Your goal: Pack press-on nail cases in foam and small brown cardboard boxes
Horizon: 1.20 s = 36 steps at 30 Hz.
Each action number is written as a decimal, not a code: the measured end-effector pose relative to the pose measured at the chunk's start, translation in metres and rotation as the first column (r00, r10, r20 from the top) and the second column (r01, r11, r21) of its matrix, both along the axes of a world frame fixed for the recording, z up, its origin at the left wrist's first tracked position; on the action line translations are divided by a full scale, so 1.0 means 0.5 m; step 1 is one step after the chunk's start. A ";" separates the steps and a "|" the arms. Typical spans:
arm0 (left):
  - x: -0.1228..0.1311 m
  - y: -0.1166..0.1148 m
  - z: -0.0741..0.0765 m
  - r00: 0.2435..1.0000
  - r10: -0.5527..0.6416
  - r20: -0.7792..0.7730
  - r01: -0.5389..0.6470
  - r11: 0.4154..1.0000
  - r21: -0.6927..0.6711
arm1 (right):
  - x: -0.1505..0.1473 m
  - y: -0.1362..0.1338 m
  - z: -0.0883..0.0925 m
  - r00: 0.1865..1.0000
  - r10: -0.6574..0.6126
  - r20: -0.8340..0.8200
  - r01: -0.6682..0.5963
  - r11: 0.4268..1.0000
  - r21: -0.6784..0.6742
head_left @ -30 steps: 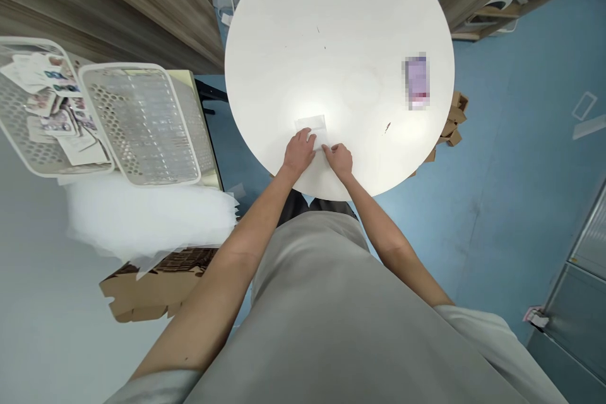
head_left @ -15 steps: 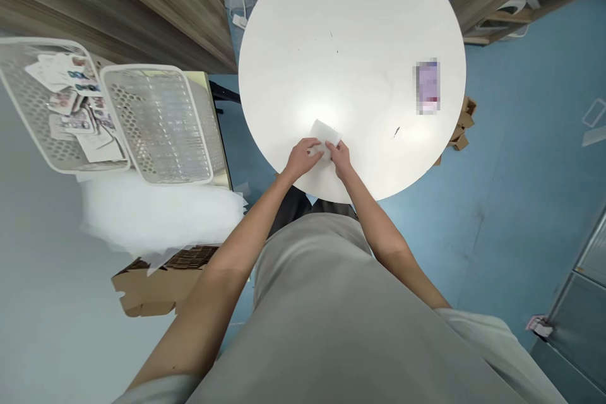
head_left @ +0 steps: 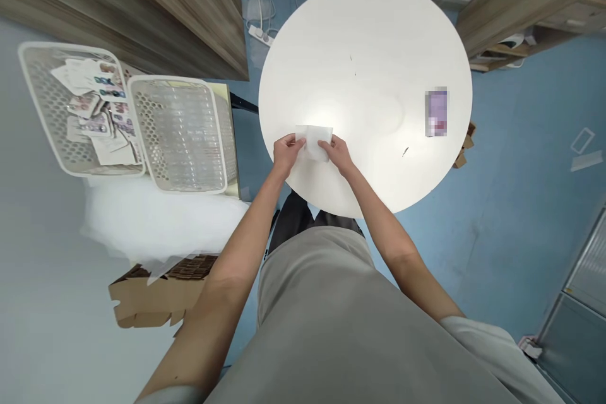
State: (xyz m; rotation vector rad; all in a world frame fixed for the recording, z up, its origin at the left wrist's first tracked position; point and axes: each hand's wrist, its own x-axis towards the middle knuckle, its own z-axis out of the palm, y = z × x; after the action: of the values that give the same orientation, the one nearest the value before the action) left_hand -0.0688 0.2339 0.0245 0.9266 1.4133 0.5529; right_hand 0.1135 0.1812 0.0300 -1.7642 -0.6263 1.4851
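Note:
A small, flat, whitish packet, apparently wrapped in thin translucent foam sheet, is held just over the near edge of the round white table. My left hand pinches the loose flap at its left side between thumb and fingers. At the right side, my right hand grips the packet, thumb on top and fingers behind. What lies inside the wrap is hidden.
A phone-like purple item, blurred out, lies on the table's right. To my left stand two white baskets, one with printed cards, the other with clear plastic pieces. White foam sheets and flattened cardboard boxes are nearer me.
My left hand has moved left and drawn the flap out from the packet. The packet has turned squarer to me, still in my right hand. The camera view has shifted slightly.

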 end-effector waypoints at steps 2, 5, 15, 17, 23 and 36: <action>0.001 0.023 -0.006 0.986 -0.030 -0.166 0.049 0.992 0.112 | -0.013 0.031 -0.008 0.992 0.033 0.124 -0.031 0.999 -0.024; 0.001 0.059 -0.010 0.945 -0.058 -0.322 0.139 0.963 0.233 | -0.029 0.080 -0.014 0.961 0.082 0.262 -0.072 0.996 -0.048; -0.016 0.178 -0.061 0.840 -0.150 -0.521 0.345 0.889 0.301 | -0.090 0.191 -0.081 0.833 0.131 0.537 -0.125 0.991 -0.048; -0.015 0.189 -0.071 0.822 -0.179 -0.541 0.365 0.894 0.258 | -0.103 0.198 -0.085 0.820 0.133 0.557 -0.113 0.991 -0.071; -0.004 0.179 -0.047 0.800 -0.183 -0.571 0.353 0.914 0.201 | -0.100 0.201 -0.059 0.772 0.193 0.605 -0.114 0.979 -0.167; -0.194 -0.203 0.148 0.914 0.068 -0.399 0.033 0.970 0.240 | -0.106 -0.113 0.127 0.886 0.090 0.454 -0.127 0.991 0.051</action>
State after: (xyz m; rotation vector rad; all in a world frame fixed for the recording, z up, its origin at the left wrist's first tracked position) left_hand -0.1656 0.1322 0.0983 1.2802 1.7532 0.5766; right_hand 0.0607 0.1249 0.0937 -2.0550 -1.0191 1.0989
